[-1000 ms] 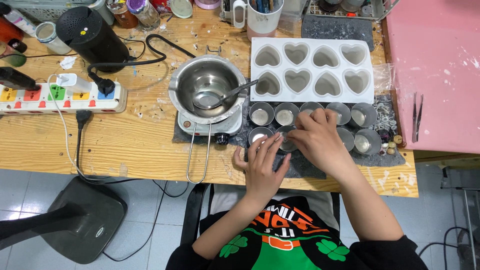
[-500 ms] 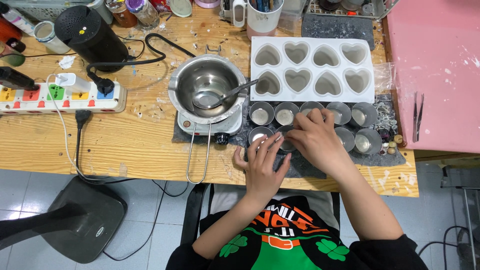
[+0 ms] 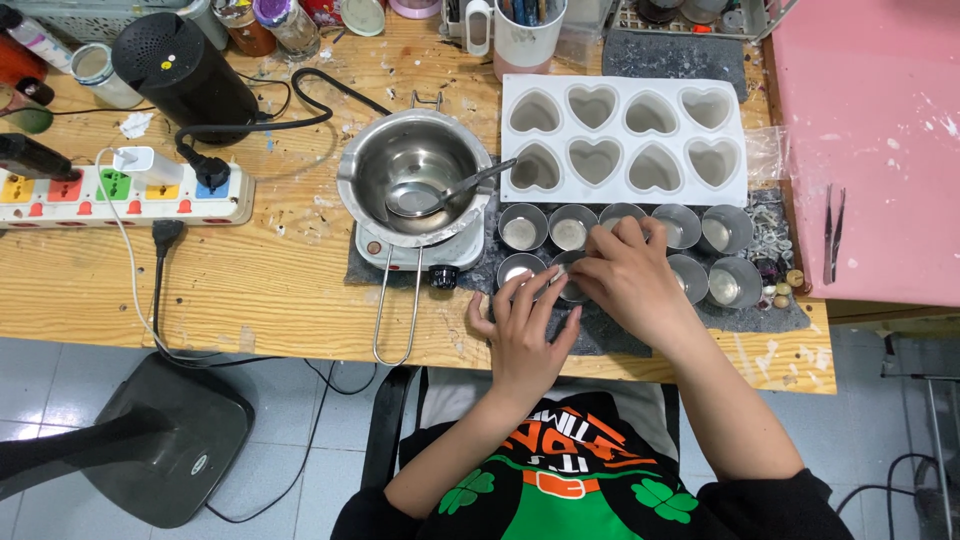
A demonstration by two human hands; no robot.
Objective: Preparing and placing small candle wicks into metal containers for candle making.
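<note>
Both hands work at a small round metal tin [image 3: 570, 268] in the front row of several such tins [image 3: 722, 232] on a dark felt mat [image 3: 760, 312]. My left hand [image 3: 525, 335] steadies the tin from the near side with its fingers spread against it. My right hand [image 3: 628, 280] lies over the tin from the right, fingertips pinched at its rim; what they pinch is too small to tell. A white tray of heart-shaped moulds [image 3: 625, 140] lies just behind the tins.
A steel pot [image 3: 412, 175] with a spoon [image 3: 440, 195] sits on a small hot plate left of the tins. A power strip [image 3: 120, 192], a black cylinder [image 3: 185, 72] and jars stand at the far left. A pink board [image 3: 870, 140] with tweezers [image 3: 832, 232] lies right.
</note>
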